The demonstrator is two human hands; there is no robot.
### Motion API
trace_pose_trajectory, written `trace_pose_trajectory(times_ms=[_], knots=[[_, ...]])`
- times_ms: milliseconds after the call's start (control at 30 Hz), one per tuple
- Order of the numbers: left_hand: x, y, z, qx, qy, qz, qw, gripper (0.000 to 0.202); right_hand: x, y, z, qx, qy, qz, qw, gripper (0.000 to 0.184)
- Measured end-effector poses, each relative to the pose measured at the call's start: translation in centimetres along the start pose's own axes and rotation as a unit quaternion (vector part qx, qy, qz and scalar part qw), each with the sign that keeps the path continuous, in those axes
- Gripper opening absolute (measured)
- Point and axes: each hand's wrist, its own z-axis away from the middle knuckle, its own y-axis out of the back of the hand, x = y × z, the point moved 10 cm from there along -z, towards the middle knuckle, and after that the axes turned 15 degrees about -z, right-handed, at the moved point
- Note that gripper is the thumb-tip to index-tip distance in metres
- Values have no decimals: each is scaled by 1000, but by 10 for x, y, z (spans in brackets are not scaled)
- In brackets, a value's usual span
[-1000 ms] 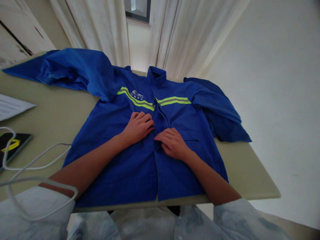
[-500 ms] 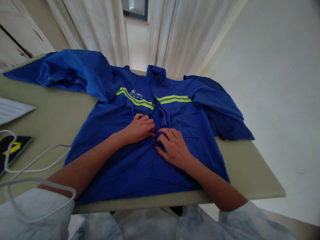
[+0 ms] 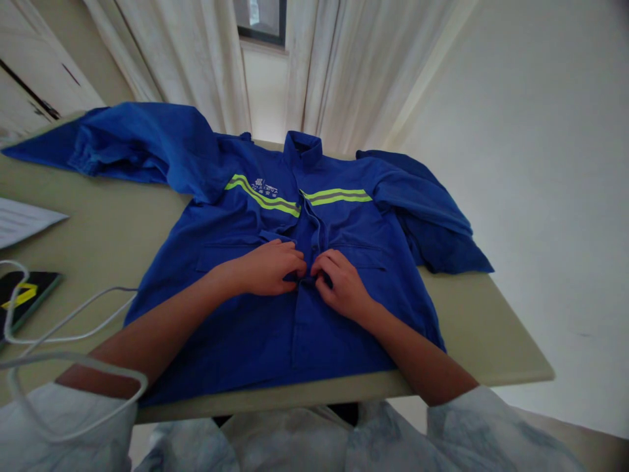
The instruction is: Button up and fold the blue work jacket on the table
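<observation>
The left hand (image 3: 268, 267) and right hand (image 3: 341, 285) are pinching the front placket (image 3: 305, 262) of a blue work jacket (image 3: 236, 226) in a narrow grip at centre frame (reflective stripes (image 3: 263, 196) are crossing its chest). The jacket is lying spread on the counter (image 3: 93, 242), its sleeves (image 3: 142, 141) bunching at upper left and right.
</observation>
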Motion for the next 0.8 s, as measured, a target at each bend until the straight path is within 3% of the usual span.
trace_pose_trajectory(times_ms=[67, 133, 267, 500, 700, 800], knots=[[2, 7, 0, 8, 0, -13, 1000, 3, -16, -4, 1, -20, 36, -14, 999, 14], [6, 17, 1, 22, 6, -30, 999, 7, -21, -5, 2, -15, 36, 1, 999, 18], [13, 26, 4, 21, 21, -79, 996, 5, -6, -4, 2, 6, -25, -3, 1000, 18], [7, 24, 10, 34, 32, -64, 997, 9, -6, 6, 3, 48, 16, -12, 999, 14], [3, 30, 3, 79, 24, -33, 996, 14, 16, 14, 0, 57, -72, -96, 991, 7], [-4, 22, -7, 106, 32, 18, 994, 19, 31, 19, -2, 64, -116, -104, 986, 11]])
